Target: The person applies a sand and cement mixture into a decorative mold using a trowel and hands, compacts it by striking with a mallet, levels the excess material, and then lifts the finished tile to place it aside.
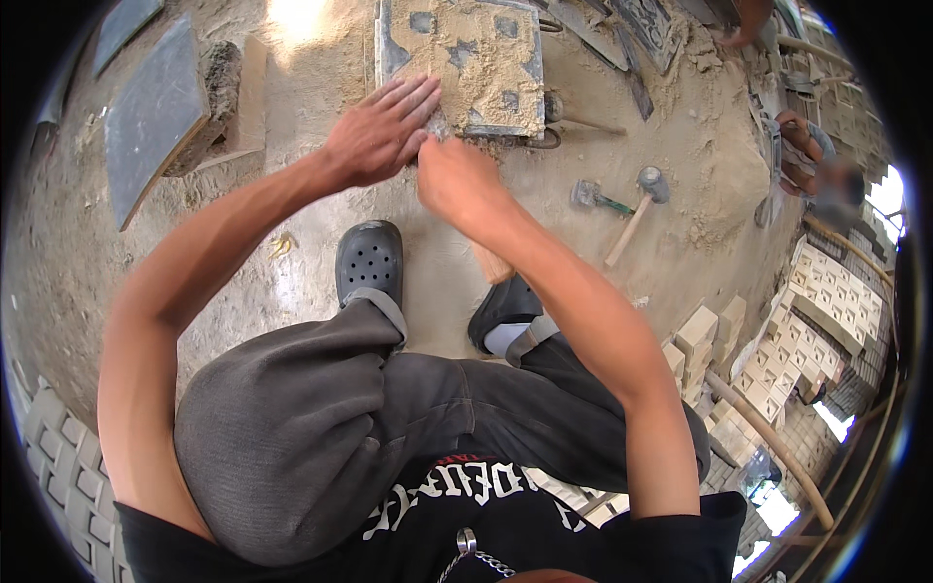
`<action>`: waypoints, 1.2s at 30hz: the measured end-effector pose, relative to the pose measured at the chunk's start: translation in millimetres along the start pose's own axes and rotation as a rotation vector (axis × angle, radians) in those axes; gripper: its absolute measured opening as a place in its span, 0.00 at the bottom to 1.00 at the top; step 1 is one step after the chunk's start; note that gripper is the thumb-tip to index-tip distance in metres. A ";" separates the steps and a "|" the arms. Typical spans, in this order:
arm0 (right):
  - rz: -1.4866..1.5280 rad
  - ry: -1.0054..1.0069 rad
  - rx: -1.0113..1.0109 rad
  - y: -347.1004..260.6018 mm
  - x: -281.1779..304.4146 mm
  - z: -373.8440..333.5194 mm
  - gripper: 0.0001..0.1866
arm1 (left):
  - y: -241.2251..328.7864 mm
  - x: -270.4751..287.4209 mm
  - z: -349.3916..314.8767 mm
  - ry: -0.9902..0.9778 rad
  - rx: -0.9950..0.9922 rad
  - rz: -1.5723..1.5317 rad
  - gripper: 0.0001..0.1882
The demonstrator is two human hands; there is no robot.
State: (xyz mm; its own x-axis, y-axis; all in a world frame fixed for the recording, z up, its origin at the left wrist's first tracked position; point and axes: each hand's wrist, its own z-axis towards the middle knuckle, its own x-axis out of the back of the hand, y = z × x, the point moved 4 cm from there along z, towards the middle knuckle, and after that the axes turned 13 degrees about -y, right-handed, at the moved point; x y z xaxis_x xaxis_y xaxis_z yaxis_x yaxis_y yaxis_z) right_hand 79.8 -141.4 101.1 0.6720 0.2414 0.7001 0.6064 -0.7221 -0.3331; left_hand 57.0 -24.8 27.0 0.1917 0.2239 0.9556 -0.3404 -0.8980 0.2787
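Observation:
A square mould (381, 44) lies flat on the floor in front of me. Sandy mix (486, 73) covers most of it, with dark square and star-shaped patches showing through. My left hand (384, 133) rests palm down at the mould's near left corner, its fingers stretched out. Beside it, my right hand (457, 185) is closed in a fist around a wooden-handled tool. The tool's pale handle end (493, 264) sticks out below my right forearm; its head is mostly hidden by my hands.
A wooden-handled mallet (627, 228) and a green-handled brush-like tool (595, 196) lie to the right. Grey slabs (160, 117) lean at left. Heaped sand (724, 170) and a co-worker's arms (802, 155) are at far right. Patterned blocks (802, 330) are stacked beyond my right arm.

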 end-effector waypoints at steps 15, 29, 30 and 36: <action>-0.099 -0.089 -0.203 54.7 25.5 -47.1 0.14 | 49.7 9.4 47.9 -0.104 -0.134 -0.002 0.32; -0.093 -0.124 -0.273 85.0 106.6 95.0 0.13 | -89.6 -11.5 166.3 -0.012 -0.120 0.227 0.32; -0.062 -0.139 -0.294 83.7 100.0 80.0 0.13 | -77.9 -12.8 167.0 -0.039 -0.131 0.187 0.32; 0.099 0.023 -0.208 65.2 35.7 20.7 0.11 | -7.2 -5.5 102.2 -0.135 -0.118 0.194 0.31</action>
State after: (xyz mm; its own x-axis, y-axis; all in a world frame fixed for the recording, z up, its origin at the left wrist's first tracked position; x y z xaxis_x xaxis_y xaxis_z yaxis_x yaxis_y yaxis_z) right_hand 152.1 -166.5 91.3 0.7126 0.1492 0.6855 0.4357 -0.8600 -0.2657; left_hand 152.5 -58.3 9.9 0.2311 -0.0077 0.9729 -0.4859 -0.8672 0.1086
